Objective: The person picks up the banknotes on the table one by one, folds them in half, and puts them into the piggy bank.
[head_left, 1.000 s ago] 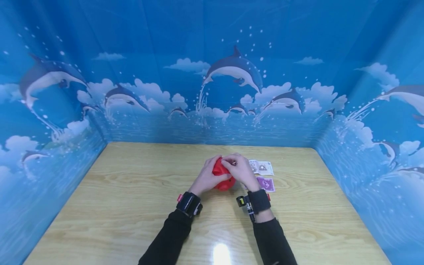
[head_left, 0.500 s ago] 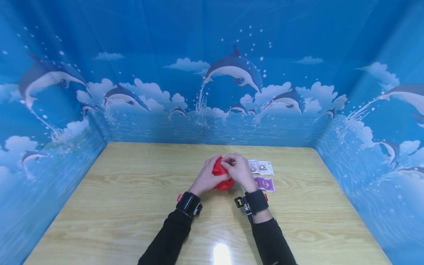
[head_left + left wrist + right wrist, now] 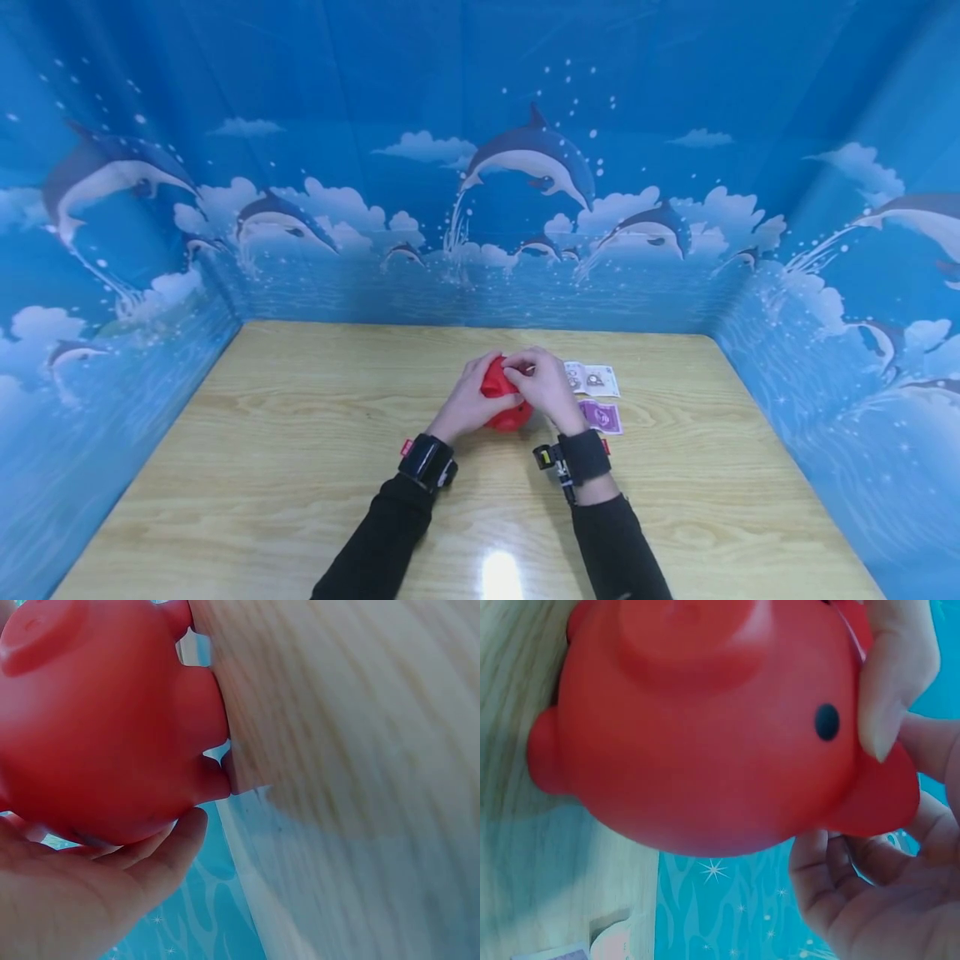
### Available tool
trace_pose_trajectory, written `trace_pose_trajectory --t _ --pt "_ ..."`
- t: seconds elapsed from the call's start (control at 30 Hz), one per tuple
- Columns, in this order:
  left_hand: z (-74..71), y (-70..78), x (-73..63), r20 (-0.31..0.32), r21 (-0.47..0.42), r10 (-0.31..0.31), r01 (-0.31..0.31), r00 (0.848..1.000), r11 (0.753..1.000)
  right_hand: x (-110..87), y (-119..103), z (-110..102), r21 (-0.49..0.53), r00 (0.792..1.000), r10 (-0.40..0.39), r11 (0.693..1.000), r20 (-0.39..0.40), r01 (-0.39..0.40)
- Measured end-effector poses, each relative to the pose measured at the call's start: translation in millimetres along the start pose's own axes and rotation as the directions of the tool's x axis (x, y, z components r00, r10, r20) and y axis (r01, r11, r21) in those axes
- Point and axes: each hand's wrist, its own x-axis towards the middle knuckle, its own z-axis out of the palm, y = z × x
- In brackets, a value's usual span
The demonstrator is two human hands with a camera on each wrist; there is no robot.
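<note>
A red piggy bank (image 3: 508,417) stands on its feet on the wooden table, snout toward the person. My left hand (image 3: 474,402) grips it from the left, with the thumb across the head beside one ear. At its top is my right hand (image 3: 542,385), thumb and forefinger drawn together over the pig's back; I cannot tell what, if anything, they pinch. In the right wrist view several curled fingers of the right hand (image 3: 900,892) sit behind the ear (image 3: 877,799). The left wrist view shows the left hand's fingers (image 3: 176,847) under the pig's rounded side.
To the right of the right hand lie pale play banknotes (image 3: 598,380) and a purple banknote (image 3: 603,417), partly covered by that hand. The wooden table (image 3: 300,450) is enclosed by a blue dolphin-print cloth (image 3: 390,108) at the back and both sides.
The right wrist shifts slightly left and then back right, while its fingertips stay at the top of the piggy bank. The left hand and the piggy bank keep their place.
</note>
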Motion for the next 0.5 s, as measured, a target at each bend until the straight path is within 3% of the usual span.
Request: trace_pose_trajectory --t 0.5 --pt "0.9 -1.3 0.7 0.001 -0.017 -0.003 0.003 1.0 1.0 2.4 -2.7 1.1 -0.02 0.999 0.011 1.0 -0.041 -0.012"
